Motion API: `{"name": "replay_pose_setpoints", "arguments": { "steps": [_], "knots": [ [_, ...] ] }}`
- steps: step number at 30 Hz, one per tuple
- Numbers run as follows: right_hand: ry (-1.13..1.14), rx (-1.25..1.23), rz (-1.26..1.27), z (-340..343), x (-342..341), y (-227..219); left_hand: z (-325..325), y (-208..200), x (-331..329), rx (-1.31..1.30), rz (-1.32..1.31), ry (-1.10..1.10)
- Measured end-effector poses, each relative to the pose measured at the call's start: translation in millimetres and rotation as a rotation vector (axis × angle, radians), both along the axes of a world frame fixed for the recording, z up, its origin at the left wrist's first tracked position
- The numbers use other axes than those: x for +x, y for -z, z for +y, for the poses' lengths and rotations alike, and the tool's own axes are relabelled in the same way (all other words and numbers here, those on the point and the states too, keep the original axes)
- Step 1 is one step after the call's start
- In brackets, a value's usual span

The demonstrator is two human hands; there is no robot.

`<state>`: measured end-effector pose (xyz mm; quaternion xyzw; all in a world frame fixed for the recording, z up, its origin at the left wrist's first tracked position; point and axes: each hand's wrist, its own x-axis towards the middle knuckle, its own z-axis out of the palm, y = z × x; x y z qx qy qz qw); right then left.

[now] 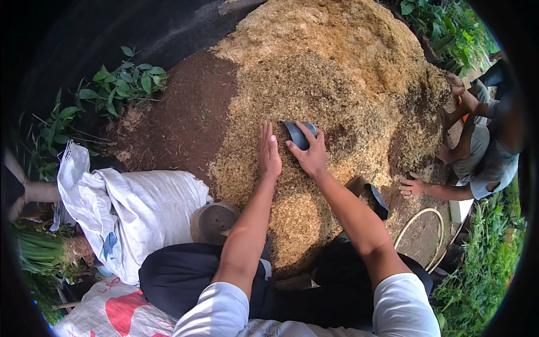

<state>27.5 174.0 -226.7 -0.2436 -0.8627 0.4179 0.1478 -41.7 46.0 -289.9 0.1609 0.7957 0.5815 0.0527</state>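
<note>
head view. clock face taken about the middle of the frame.

dark plastic piece (298, 133): just off centre toward 1 o'clock, curved, lying against the sawdust pile (337, 73), which runs from the middle up to 12 and 1 o'clock.

right hand (310, 153): on the dark plastic piece; thumb at its near edge, fingers bent over its face, pinching it. left hand (269, 150): just off centre at 12 o'clock, flat, fingers straight and pressed together, held on edge just beside the dark plastic piece; nothing gripped.

surroundings: brown soil (191, 101) at 10 o'clock, bordering the sawdust; leafy stems (126, 87) farther out on the same bearing. white sack (151, 194) near 9 o'clock, crumpled. bucket (216, 220) between 7 and 8 o'clock, beside the left forearm. second sack (120, 314), white with red marks, near 8 o'clock at the rim. another dark sheet (378, 201) between 3 and 4 o'clock, just beyond the right forearm. pale hose loop (442, 227) farther out, same sector. co-worker's hand (414, 186) at 3 o'clock, fingers spread, well apart from both hands.
</note>
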Motion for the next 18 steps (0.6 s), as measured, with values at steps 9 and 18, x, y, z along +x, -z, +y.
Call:
{"name": "replay_pose_setpoints", "arguments": {
  "steps": [9,18],
  "knots": [
    [-0.011,-0.051,0.062,-10,-8,-8,-8,-15,-6,-0.041,-0.038,-0.052],
    [-0.064,-0.204,-0.068,-32,-15,-7,-16,-19,-14,0.011,0.039,-0.095]
  ]
}}
